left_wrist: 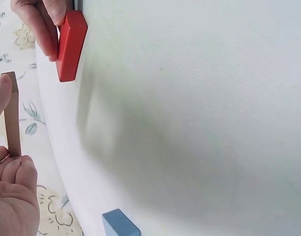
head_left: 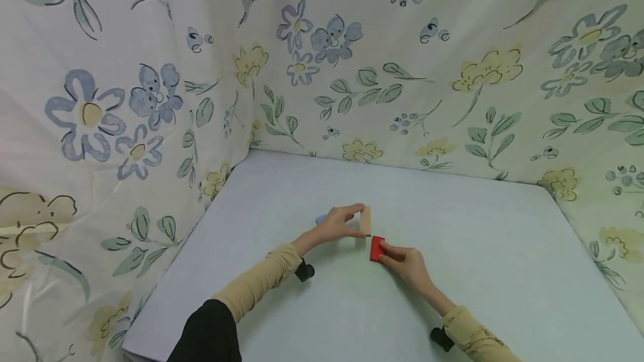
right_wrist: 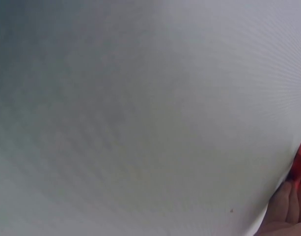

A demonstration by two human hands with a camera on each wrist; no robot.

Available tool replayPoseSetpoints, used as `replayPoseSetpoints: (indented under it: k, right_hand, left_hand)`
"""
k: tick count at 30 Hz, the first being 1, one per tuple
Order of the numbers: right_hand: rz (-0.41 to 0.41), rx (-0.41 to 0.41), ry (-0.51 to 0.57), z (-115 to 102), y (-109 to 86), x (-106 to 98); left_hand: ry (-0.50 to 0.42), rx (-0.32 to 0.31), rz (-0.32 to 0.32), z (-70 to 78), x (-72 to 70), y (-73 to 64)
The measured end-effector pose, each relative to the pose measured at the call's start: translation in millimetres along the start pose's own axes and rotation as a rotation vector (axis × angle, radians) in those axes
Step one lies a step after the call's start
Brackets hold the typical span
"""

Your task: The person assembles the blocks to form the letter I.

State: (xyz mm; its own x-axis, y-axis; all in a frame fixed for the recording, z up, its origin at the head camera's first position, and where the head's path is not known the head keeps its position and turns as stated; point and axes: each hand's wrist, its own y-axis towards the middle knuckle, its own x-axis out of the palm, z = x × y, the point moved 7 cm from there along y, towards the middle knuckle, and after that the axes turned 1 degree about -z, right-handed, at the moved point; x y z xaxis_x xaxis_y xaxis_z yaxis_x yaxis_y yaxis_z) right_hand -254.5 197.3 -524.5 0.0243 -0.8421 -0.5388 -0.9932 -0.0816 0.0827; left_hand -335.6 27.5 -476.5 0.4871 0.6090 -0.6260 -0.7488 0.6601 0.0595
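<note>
I am logging one natural-wood block (head_left: pixel 365 221), left grip (head_left: pixel 338 224) pinching its ends; one red block (head_left: pixel 376 249), right grip (head_left: pixel 410 264) pinching it just beside, over the counter (head_left: pixel 478 239); one blue block (left_wrist: pixel 120 223), lying apart; apparently aligning, next probably needing steady joining.

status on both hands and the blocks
Left hand pinching tan block. Right hand gripping red block. Blue block on table, partly behind left hand, not between held blocks.

Left hand (left_wrist: pixel 15 196) holds wooden block (left_wrist: pixel 12 120); right hand (left_wrist: pixel 35 22), red block (left_wrist: pixel 72 46).
</note>
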Motion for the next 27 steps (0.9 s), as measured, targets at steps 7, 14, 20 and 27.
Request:
replayPoseSetpoints:
  k: [7, 14, 20, 27]
  right_hand:
    - [-0.018, -0.013, 0.011, 1.8, 1.1, 1.8]
    - [-0.008, -0.021, 0.016, 1.0, 0.8, 0.5]
    - [-0.020, -0.038, 0.017, 1.2, 1.5, 0.5]
    - [-0.022, -0.029, 0.002, 2.4, 1.7, 0.6]
  left_hand:
    - [0.068, 0.046, -0.011, 9.3, 6.4, 6.7]
    - [0.161, 0.068, 0.028, 11.4, 8.1, 13.6]
    - [0.214, 0.073, 0.038, 13.4, 8.6, 19.7]
    - [0.231, 0.084, 0.036, 16.1, 8.0, 25.9]
